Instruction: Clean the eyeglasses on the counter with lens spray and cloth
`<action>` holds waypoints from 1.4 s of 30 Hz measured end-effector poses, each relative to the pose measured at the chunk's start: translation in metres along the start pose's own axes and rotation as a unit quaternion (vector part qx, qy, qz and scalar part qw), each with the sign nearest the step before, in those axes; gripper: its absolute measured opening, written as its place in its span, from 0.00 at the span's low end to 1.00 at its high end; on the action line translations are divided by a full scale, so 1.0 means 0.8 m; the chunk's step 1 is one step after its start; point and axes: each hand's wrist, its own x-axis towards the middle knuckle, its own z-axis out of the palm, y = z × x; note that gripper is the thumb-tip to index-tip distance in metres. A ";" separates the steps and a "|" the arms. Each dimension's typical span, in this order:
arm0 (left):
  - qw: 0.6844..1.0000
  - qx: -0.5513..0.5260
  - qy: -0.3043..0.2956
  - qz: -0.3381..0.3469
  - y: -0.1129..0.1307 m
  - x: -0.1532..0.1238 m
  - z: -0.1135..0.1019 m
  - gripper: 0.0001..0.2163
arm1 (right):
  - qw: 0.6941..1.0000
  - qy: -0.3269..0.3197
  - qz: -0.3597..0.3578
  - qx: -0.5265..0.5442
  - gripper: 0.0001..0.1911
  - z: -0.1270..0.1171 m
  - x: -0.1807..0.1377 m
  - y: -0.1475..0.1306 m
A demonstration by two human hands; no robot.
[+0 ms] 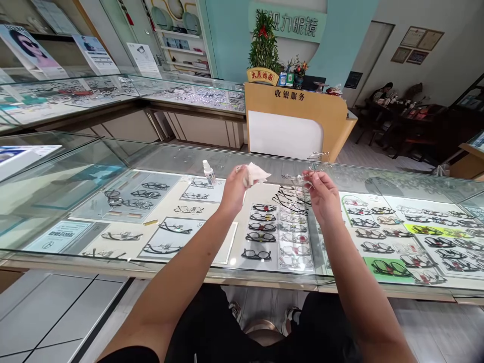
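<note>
My left hand (pixel 235 189) is closed around a crumpled white cloth (pixel 257 174), held above the glass counter (pixel 75 176). My right hand (pixel 321 194) pinches a thin-framed pair of glasses (pixel 315 164) by one temple, lenses raised toward the far side. The two hands are about a hand's width apart. A small white spray bottle (pixel 208 173) stands upright on the glass just left of the cloth.
Under the glass lie several rows of eyeglass frames (pixel 260 229) on trays. A wooden cashier desk (pixel 298 118) with a plant stands beyond. More display cases (pixel 113 91) run along the left. A person sits at a table (pixel 381 93) far right.
</note>
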 end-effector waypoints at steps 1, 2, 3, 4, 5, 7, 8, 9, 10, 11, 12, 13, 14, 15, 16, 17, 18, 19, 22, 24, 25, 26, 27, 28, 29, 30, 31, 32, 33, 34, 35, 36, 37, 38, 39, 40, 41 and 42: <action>0.997 0.065 -0.003 0.032 0.001 0.002 -0.004 0.11 | 1.000 0.002 -0.002 -0.002 0.15 -0.001 0.001 0.000; 0.988 0.142 -0.007 0.064 0.002 0.004 -0.008 0.12 | 1.000 0.003 -0.004 -0.004 0.15 -0.002 0.001 0.000; 0.970 0.224 -0.012 0.095 0.002 0.005 -0.012 0.13 | 1.000 0.005 -0.005 -0.003 0.14 -0.003 0.002 0.000; 0.945 0.302 -0.019 0.121 0.002 0.006 -0.015 0.13 | 1.000 0.006 -0.008 0.000 0.14 -0.005 0.003 0.001; 0.917 0.370 -0.030 0.143 0.001 0.007 -0.018 0.13 | 1.000 0.006 -0.009 0.004 0.13 -0.006 0.004 0.001; 0.862 0.476 -0.063 0.165 -0.003 0.010 -0.024 0.13 | 1.000 0.005 -0.011 0.008 0.12 -0.009 0.006 0.002; 0.836 0.517 -0.079 0.163 -0.007 0.011 -0.026 0.13 | 1.000 0.004 -0.012 0.006 0.12 -0.010 0.007 0.002; 0.811 0.558 -0.098 0.150 -0.011 0.013 -0.028 0.13 | 1.000 0.004 -0.013 0.002 0.12 -0.011 0.007 0.002; 0.785 0.594 -0.117 0.128 -0.016 0.015 -0.031 0.13 | 1.000 0.004 -0.014 -0.003 0.13 -0.011 0.008 0.002; 0.763 0.624 -0.134 0.104 -0.020 0.017 -0.033 0.12 | 1.000 0.004 -0.017 -0.008 0.13 -0.011 0.008 0.002; 0.744 0.646 -0.148 0.081 -0.023 0.017 -0.034 0.11 | 1.000 0.003 -0.019 -0.011 0.14 -0.011 0.008 0.002; 0.731 0.660 -0.158 0.066 -0.026 0.018 -0.035 0.11 | 1.000 0.003 -0.021 -0.013 0.14 -0.010 0.008 0.001; 0.724 0.667 -0.164 0.061 -0.028 0.017 -0.035 0.11 | 1.000 0.001 -0.022 -0.014 0.14 -0.010 0.008 0.001; 0.725 0.665 -0.165 0.066 -0.028 0.015 -0.034 0.12 | 1.000 -0.001 -0.022 -0.014 0.15 -0.009 0.008 0.000; 0.734 0.655 -0.163 0.080 -0.028 0.012 -0.031 0.14 | 1.000 -0.003 -0.020 -0.013 0.14 -0.008 0.007 -0.001; 0.749 0.635 -0.161 0.099 -0.027 0.008 -0.028 0.15 | 1.000 -0.006 -0.018 -0.012 0.14 -0.007 0.007 -0.001; 0.772 0.603 -0.163 0.117 -0.025 0.003 -0.023 0.16 | 1.000 -0.009 -0.017 -0.010 0.14 -0.006 0.006 -0.001; 0.803 0.557 -0.169 0.128 -0.023 -0.003 -0.017 0.17 | 1.000 -0.013 -0.016 -0.009 0.13 -0.006 0.006 -0.002; 0.904 0.364 -0.209 0.084 -0.018 -0.019 0.001 0.20 | 1.000 -0.021 -0.015 -0.014 0.14 -0.004 0.004 0.000; 0.942 0.243 -0.231 0.023 -0.017 -0.028 0.010 0.22 | 0.999 -0.025 -0.013 -0.020 0.14 -0.003 0.003 0.001; 0.951 0.201 -0.235 0.000 -0.018 -0.031 0.014 0.23 | 0.999 -0.027 -0.012 -0.021 0.14 -0.002 0.003 0.002; 0.957 0.171 -0.235 -0.018 -0.018 -0.033 0.016 0.23 | 0.999 -0.029 -0.010 -0.021 0.14 -0.001 0.002 0.003; 0.959 0.153 -0.234 -0.033 -0.019 -0.034 0.017 0.24 | 0.999 -0.031 -0.009 -0.022 0.14 0.000 0.002 0.004; 0.961 0.143 -0.234 -0.049 -0.020 -0.035 0.018 0.24 | 0.999 -0.034 -0.007 -0.022 0.14 0.001 0.001 0.005; 0.960 0.137 -0.234 -0.067 -0.021 -0.034 0.018 0.24 | 0.999 -0.036 -0.007 -0.022 0.14 0.002 0.001 0.006; 0.959 0.132 -0.236 -0.085 -0.021 -0.034 0.018 0.23 | 0.999 -0.038 -0.008 -0.022 0.14 0.003 0.000 0.007; 0.957 0.128 -0.238 -0.103 -0.022 -0.033 0.018 0.23 | 0.999 -0.040 -0.008 -0.022 0.14 0.003 0.000 0.008; 0.956 0.123 -0.238 -0.118 -0.023 -0.033 0.018 0.22 | 0.999 -0.043 -0.008 -0.023 0.14 0.003 0.000 0.009; 0.956 0.116 -0.237 -0.128 -0.023 -0.032 0.018 0.22 | 0.999 -0.046 -0.008 -0.022 0.13 0.004 0.000 0.010; 0.956 0.109 -0.236 -0.134 -0.024 -0.032 0.019 0.21 | 0.999 -0.048 -0.007 -0.021 0.13 0.004 0.000 0.011; 0.957 0.101 -0.233 -0.137 -0.023 -0.032 0.019 0.21 | 0.999 -0.049 -0.006 -0.020 0.12 0.004 0.000 0.011; 0.959 0.094 -0.230 -0.137 -0.023 -0.033 0.020 0.21 | 0.999 -0.049 -0.005 -0.019 0.12 0.004 0.000 0.012; 0.961 0.089 -0.225 -0.133 -0.022 -0.033 0.020 0.21 | 0.999 -0.049 -0.003 -0.020 0.13 0.004 0.000 0.013; 0.964 0.086 -0.218 -0.125 -0.021 -0.034 0.021 0.21 | 0.999 -0.048 -0.001 -0.022 0.13 0.004 0.000 0.014; 0.968 0.082 -0.210 -0.114 -0.019 -0.034 0.021 0.20 | 0.999 -0.046 0.001 -0.025 0.14 0.005 0.000 0.015; 0.971 0.079 -0.202 -0.100 -0.018 -0.035 0.022 0.20 | 0.999 -0.045 0.003 -0.028 0.15 0.005 0.000 0.015; 0.974 0.078 -0.194 -0.085 -0.016 -0.035 0.022 0.20 | 0.999 -0.043 0.004 -0.030 0.15 0.005 0.000 0.016; 0.977 0.079 -0.187 -0.069 -0.015 -0.036 0.022 0.20 | 0.999 -0.042 0.004 -0.031 0.15 0.005 0.000 0.016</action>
